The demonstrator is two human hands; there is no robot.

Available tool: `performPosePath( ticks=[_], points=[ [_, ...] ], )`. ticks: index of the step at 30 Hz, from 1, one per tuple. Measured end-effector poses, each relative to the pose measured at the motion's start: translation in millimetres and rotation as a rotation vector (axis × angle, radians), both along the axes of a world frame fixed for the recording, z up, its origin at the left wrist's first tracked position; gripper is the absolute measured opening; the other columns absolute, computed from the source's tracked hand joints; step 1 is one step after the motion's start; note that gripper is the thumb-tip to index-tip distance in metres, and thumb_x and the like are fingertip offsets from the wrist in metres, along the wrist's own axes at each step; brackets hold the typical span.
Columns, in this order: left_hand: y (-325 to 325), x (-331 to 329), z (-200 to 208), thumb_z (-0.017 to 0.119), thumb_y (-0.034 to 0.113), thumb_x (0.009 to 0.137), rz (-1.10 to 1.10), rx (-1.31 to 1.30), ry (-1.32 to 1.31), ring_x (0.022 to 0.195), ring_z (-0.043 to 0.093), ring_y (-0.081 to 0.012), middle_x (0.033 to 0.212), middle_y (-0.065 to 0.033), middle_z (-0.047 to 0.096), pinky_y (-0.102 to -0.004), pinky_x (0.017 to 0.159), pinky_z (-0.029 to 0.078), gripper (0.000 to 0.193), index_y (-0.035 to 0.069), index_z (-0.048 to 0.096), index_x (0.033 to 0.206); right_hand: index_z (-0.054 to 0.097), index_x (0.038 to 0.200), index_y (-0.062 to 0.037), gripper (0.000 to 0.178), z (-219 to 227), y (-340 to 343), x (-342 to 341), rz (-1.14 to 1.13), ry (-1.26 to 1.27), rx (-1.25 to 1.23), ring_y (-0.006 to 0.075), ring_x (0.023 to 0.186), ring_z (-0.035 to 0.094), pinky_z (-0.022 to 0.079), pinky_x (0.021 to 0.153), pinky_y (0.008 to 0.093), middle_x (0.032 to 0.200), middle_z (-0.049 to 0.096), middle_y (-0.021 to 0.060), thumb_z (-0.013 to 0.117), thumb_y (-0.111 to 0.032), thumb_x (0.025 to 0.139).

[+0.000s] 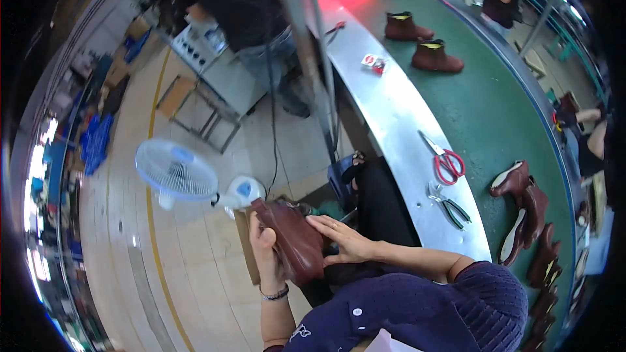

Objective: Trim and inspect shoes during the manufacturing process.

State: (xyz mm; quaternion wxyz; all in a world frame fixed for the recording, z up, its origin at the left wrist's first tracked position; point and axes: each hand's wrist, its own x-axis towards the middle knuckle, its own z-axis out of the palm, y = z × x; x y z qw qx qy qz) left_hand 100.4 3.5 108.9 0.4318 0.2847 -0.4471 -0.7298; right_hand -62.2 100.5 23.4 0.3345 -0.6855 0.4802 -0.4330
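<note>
A brown leather ankle boot (297, 241) is held up in front of my body, tilted, between both hands. My left hand (266, 251) is closed round its left side, with the thumb lying against the leather. From the other side my right hand (345, 240) grips the boot, its fingers along the upper edge and its thumb lower down. The sole and the far side of the boot are hidden. To the right, red-handled scissors (448, 164) and green-handled pliers (450, 207) lie on a metal ledge (407, 117).
Along the ledge runs a green conveyor belt (469, 114) with several brown boots (438, 57). A small red-and-white box (374, 63) lies farther up the ledge. At left stand a white fan (176, 169) and a stool (189, 107). Another person (228, 6) stands beyond a metal post (303, 39).
</note>
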Motion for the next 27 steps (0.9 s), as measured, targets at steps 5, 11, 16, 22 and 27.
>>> performPosePath(
  ticks=[5, 11, 16, 22, 27],
  points=[
    [4, -101, 32, 0.061, 0.053, 0.089, -0.433, -0.121, -0.105, 0.134, 0.035, -0.023, 0.146, -0.0152, 0.035, -0.0346, 0.11, 0.029, 0.085, 0.002, 0.027, 0.147, 0.021, 0.149, -0.0025, 0.111, -21, 41, -52, -0.256, -0.556, 0.235, 0.0231, 0.132, 0.04, 0.031, 0.112, 0.037, 0.142, 0.042, 0.0152, 0.089, -0.018, 0.064],
    [12, -163, 126, 0.04, 0.064, 0.093, -0.661, -0.717, 0.17, 0.146, 0.009, -0.039, 0.157, -0.0226, 0.013, -0.0549, 0.113, 0.014, 0.066, 0.027, 0.033, 0.148, 0.037, 0.14, 0.0008, 0.088, -18, 104, -142, -0.895, -0.763, 0.038, 0.0214, 0.114, 0.056, 0.043, 0.1, 0.0367, 0.123, 0.057, 0.0115, 0.084, -0.009, 0.067],
    [39, -145, 205, 0.033, 0.072, 0.09, -0.775, -0.54, 0.219, 0.144, -0.004, -0.0481, 0.153, -0.0363, 0.004, -0.0682, 0.108, 0.01, 0.05, 0.044, 0.061, 0.121, 0.04, 0.137, 0.0052, 0.069, -33, 139, -270, -1.434, -0.81, 0.075, 0.0195, 0.101, 0.061, 0.049, 0.089, 0.0304, 0.126, 0.057, 0.0135, 0.074, -0.017, 0.082],
    [22, -183, 200, 0.038, 0.056, 0.091, -0.789, -0.549, 0.276, 0.143, 0.004, -0.047, 0.149, -0.0352, 0.014, -0.0654, 0.109, 0.012, 0.041, 0.034, 0.062, 0.118, 0.051, 0.133, 0.0003, 0.069, -92, 168, -388, -1.901, 0.261, 0.308, 0.0365, 0.125, 0.047, 0.034, 0.108, 0.0409, 0.139, 0.045, 0.0252, 0.078, -0.024, 0.074],
    [2, -216, 191, 0.042, 0.042, 0.092, -0.848, -0.519, 0.303, 0.142, 0.01, -0.0462, 0.146, -0.0342, 0.022, -0.063, 0.111, 0.014, 0.035, 0.025, 0.062, 0.115, 0.057, 0.128, -0.0058, 0.054, -31, 69, -428, -1.697, 0.533, 0.011, 0.0366, 0.127, 0.046, 0.036, 0.107, 0.0416, 0.136, 0.049, 0.0205, 0.074, -0.018, 0.078]
  ],
)
